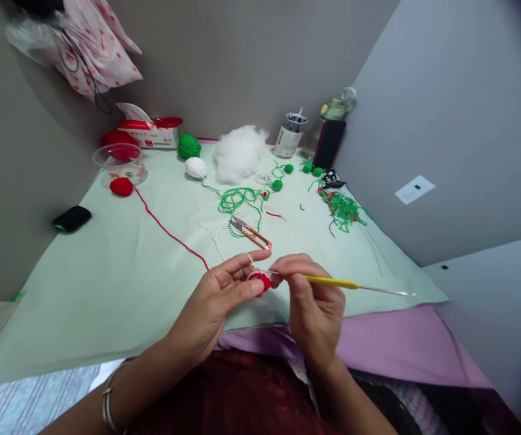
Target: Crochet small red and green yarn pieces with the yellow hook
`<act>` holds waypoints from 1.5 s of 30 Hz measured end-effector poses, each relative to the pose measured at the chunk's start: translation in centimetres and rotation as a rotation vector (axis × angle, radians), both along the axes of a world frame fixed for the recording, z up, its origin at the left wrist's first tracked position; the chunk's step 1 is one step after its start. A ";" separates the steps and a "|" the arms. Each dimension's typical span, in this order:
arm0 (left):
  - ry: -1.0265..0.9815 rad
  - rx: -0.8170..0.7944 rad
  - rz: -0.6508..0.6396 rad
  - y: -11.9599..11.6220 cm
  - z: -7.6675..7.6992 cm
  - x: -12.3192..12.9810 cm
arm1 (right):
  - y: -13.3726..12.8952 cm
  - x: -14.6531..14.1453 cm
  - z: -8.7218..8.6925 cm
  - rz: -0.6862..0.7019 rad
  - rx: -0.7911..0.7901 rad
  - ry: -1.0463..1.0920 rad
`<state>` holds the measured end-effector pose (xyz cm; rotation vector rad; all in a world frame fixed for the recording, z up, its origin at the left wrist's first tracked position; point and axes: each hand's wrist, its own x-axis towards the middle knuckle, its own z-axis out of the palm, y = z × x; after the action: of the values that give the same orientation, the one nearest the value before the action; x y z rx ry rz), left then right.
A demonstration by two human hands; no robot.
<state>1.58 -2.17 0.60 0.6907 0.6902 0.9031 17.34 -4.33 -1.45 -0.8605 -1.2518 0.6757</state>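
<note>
My left hand (pixel 217 299) pinches a small red and white crochet piece (pixel 262 280) between thumb and fingers, with white yarn running over the raised index finger. In my right hand (pixel 312 296) is a yellow-handled crochet hook (pixel 333 281); its near tip meets the piece's upper edge, and its other metal end points right. Just beyond my hands lie orange thread snips (pixel 252 233). A red yarn strand (pixel 170 232) trails from a red yarn ball (pixel 121 186) toward my left hand. The white yarn ball (pixel 196 168) sits farther back.
White stuffing (pixel 241 154), a green yarn ball (pixel 188 146), a tissue box (pixel 154 134) and a plastic tub (pixel 136 172) line the back. Loose green yarn (pixel 240 199) lies mid-table. At right are a pen jar (pixel 290 138), a phone (pixel 329 144) and tangled yarn scraps (pixel 344 209). Black thread (pixel 72 219) lies left.
</note>
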 end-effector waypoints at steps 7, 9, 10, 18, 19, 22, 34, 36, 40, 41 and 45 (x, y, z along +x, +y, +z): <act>0.051 0.054 0.113 -0.2 -0.4 0.5 | -0.2 -0.2 -0.6 -0.080 0.081 -0.249; 0.013 -0.002 0.121 -0.1 -0.4 0.6 | -0.3 -0.2 -0.8 -0.142 0.187 -0.451; -0.022 -0.041 0.096 -0.1 -0.4 0.6 | -0.3 -0.1 -0.9 -0.173 0.238 -0.531; -0.070 -0.101 0.013 0.8 -0.1 0.1 | 0.4 0.2 -0.3 -0.028 -0.025 0.070; -0.055 -0.071 0.009 0.7 0.0 0.1 | 0.4 0.1 -0.3 0.000 -0.041 0.085; 0.007 -0.008 -0.001 0.5 0.0 0.3 | 0.5 -0.1 -0.4 0.011 -0.063 0.007; 0.030 0.067 0.052 0.3 0.3 0.2 | 0.3 0.1 -0.5 0.027 -0.067 0.011; 0.004 0.040 0.058 0.2 0.4 0.3 | 0.3 0.0 -0.5 0.016 -0.065 0.017; -0.020 -0.009 0.064 0.0 0.5 0.6 | 0.3 -0.1 -0.6 -0.007 -0.059 0.014; -0.020 -0.008 0.067 0.0 0.5 0.6 | 0.2 -0.1 -0.6 -0.011 -0.060 0.012; -0.023 -0.027 0.053 0.1 0.6 0.6 | 0.2 -0.4 -0.8 0.024 -0.076 0.078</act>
<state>2.19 -2.11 1.19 0.6394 0.7023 0.9475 16.98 -4.10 -2.27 -0.8739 -1.1745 0.7732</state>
